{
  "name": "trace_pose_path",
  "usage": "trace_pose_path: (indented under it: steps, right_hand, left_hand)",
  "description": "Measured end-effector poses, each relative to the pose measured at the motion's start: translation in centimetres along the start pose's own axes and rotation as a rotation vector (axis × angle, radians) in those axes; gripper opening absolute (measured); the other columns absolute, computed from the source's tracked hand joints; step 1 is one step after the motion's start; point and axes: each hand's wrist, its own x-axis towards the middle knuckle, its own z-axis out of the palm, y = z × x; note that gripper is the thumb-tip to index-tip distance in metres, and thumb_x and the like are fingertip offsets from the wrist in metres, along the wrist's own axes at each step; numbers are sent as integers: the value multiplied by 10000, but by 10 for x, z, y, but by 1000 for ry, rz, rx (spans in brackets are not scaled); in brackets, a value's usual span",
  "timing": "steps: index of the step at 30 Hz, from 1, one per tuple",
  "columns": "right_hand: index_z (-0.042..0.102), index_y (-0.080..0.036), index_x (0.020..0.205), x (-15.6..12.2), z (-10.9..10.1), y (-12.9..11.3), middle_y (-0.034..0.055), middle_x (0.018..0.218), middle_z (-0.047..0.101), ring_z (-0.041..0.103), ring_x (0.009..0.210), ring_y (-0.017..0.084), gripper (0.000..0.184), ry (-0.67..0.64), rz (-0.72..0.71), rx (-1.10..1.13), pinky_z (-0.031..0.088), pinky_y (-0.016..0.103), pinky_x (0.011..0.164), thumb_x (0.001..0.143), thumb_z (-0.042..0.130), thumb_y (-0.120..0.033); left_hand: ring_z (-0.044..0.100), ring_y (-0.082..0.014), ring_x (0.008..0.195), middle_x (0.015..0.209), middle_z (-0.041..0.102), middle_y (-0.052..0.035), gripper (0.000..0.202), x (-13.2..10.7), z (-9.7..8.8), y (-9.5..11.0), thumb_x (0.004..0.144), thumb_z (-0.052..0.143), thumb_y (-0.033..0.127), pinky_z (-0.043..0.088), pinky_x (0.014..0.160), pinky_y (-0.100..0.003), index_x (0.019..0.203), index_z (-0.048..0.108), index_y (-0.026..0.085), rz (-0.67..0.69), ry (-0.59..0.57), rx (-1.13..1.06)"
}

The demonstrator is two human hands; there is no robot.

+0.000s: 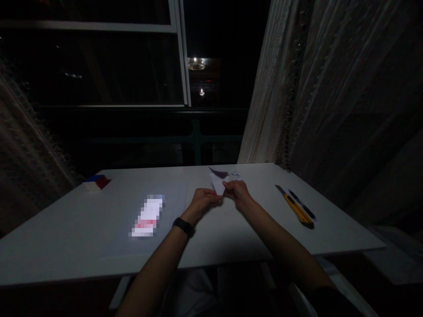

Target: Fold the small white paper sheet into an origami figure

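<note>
A small piece of folded white paper (218, 182) is held up over the table, with a pointed flap rising at its top left. My left hand (205, 199), with a dark band on its wrist, pinches the lower end of the paper. From the other side, my right hand (237, 190) grips its right edge between thumb and fingers. Just behind the right hand lie small pale scraps with dark marks (235, 174) on the tabletop. The fingertips under the paper are partly hidden.
On the white table (231, 237), a blurred-out lit screen (147, 215) lies on a pale sheet (175, 209) at left. A coloured cube (95, 182) sits far left. A yellow box cutter (295, 209) and a dark pen (302, 204) are at right. Curtains (264, 88) hang behind.
</note>
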Motion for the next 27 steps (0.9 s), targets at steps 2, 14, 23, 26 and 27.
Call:
trace_pose_path:
  steps: [2, 14, 23, 26, 27]
  right_hand:
    - [503, -167, 472, 1, 1, 1, -17, 457, 545, 525, 480, 121, 263, 50, 24, 69, 472, 269, 510, 442, 756, -231]
    - [503, -161, 476, -4, 3, -3, -12, 474, 557, 533, 490, 123, 243, 97, 39, 137, 478, 274, 527, 449, 741, -207]
    - [517, -144, 424, -4, 6, -1, -34, 400, 500, 441, 413, 80, 283, -34, -77, -86, 340, 219, 434, 418, 764, -282]
    - [514, -145, 455, -6, 8, 2, -32, 410, 508, 456, 405, 89, 317, -149, -91, -155, 352, 226, 434, 429, 765, -339]
    - [509, -150, 475, -7, 8, 3, -33, 416, 512, 463, 401, 95, 330, -186, -87, -166, 360, 230, 432, 442, 759, -364]
  left_hand:
    - [575, -120, 505, 591, 643, -78, 261, 0, 0, -1, 498, 787, 231, 412, 477, -219, 655, 657, 69, -12, -28, 2]
    - [578, -135, 471, 576, 642, -94, 394, 1, 0, -3, 480, 815, 220, 434, 483, -246, 781, 635, 39, -19, -77, -46]
    - [628, -181, 744, 907, 668, -120, 481, -2, 0, 5, 542, 788, 259, 475, 670, -283, 964, 624, 97, 64, -40, -252]
    - [611, -208, 878, 1056, 634, -116, 555, -2, -7, 12, 561, 768, 269, 465, 734, -295, 1075, 593, 150, 151, 11, -341]
    - [599, -225, 918, 1088, 621, -121, 515, -2, -9, 14, 617, 722, 338, 464, 741, -309, 1082, 595, 158, 179, 16, -359]
